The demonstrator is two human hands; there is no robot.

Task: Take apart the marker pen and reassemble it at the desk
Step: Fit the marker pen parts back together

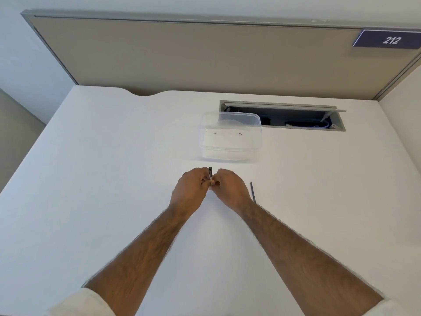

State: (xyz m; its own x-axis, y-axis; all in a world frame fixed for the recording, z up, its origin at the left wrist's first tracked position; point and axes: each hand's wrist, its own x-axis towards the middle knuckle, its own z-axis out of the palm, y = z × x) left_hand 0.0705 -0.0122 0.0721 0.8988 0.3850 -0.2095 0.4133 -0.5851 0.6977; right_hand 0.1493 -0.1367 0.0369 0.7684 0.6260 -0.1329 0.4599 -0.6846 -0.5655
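A dark marker pen [210,172] stands nearly upright between my two hands over the middle of the white desk [114,167]. My left hand [190,190] grips it from the left and my right hand [230,190] from the right, fingertips meeting at its lower end, which they hide. Only the dark upper part of the pen shows above my fingers. A thin dark rod [252,192], like an ink core, lies flat on the desk just right of my right hand, untouched.
A clear plastic container [230,136] sits just beyond my hands. Behind it an open cable tray [282,116] is sunk into the desk. A beige partition [205,60] with a "212" label [390,39] closes the far edge.
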